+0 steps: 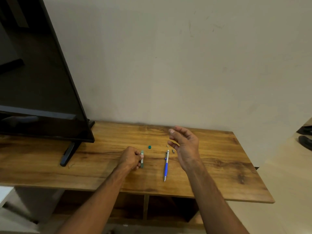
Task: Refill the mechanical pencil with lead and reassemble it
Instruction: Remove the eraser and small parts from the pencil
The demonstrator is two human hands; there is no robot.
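A blue and silver mechanical pencil [166,165] lies on the wooden table [219,166], tip toward me. My left hand [130,158] rests on the table with its fingers closed on a slim green lead case [142,159]. The case's small green cap [149,147] lies apart just beyond it. My right hand [184,144] hovers above the table right of the pencil, fingers curled apart and holding nothing that I can see. A tiny dark cap [173,151] and a tiny pale piece [167,146] lie near the pencil's far end, beside my right hand.
A large black TV screen [42,81] stands on the left of the table, its foot [67,156] reaching toward the front. A plain wall rises behind the table. Open shelves [145,208] sit under the tabletop. Dark shoes [305,137] lie on the floor at far right.
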